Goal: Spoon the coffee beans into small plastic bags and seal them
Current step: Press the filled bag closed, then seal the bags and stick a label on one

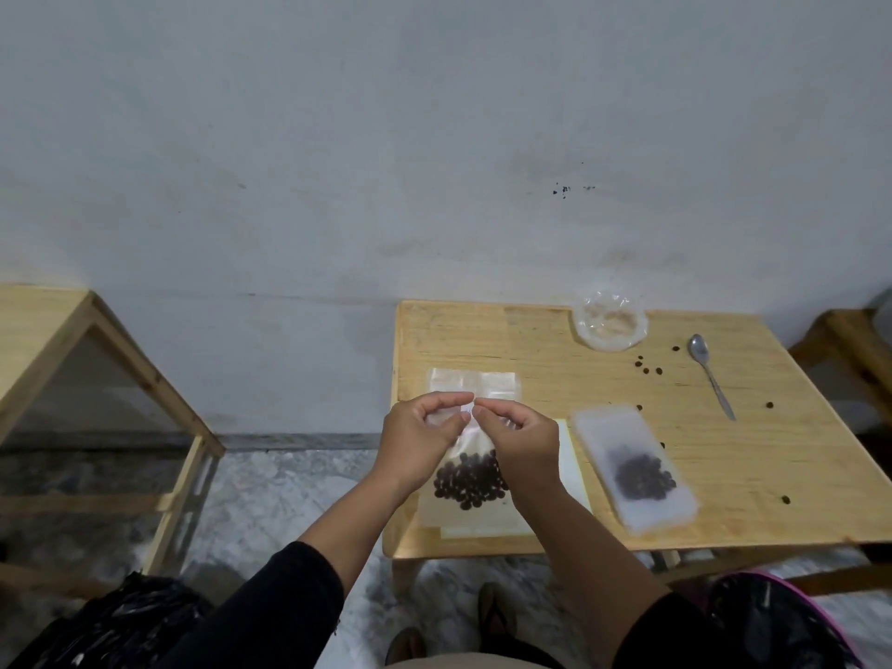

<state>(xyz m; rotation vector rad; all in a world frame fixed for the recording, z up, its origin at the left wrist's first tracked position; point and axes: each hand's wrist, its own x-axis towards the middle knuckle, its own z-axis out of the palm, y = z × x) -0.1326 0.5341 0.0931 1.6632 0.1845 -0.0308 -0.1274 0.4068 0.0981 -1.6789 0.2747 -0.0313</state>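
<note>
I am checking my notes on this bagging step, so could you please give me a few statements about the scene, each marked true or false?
1. Both hands, left hand and right hand, pinch the top of the small clear plastic bag of dark coffee beans. True.
2. The silver metal spoon is held in the right hand. False: it lies on the light wooden table, untouched.
3. A second flat plastic bag of beans lies on the table to the right. True.
4. No beans have spilled. False: loose beans lie scattered near the spoon.
</note>
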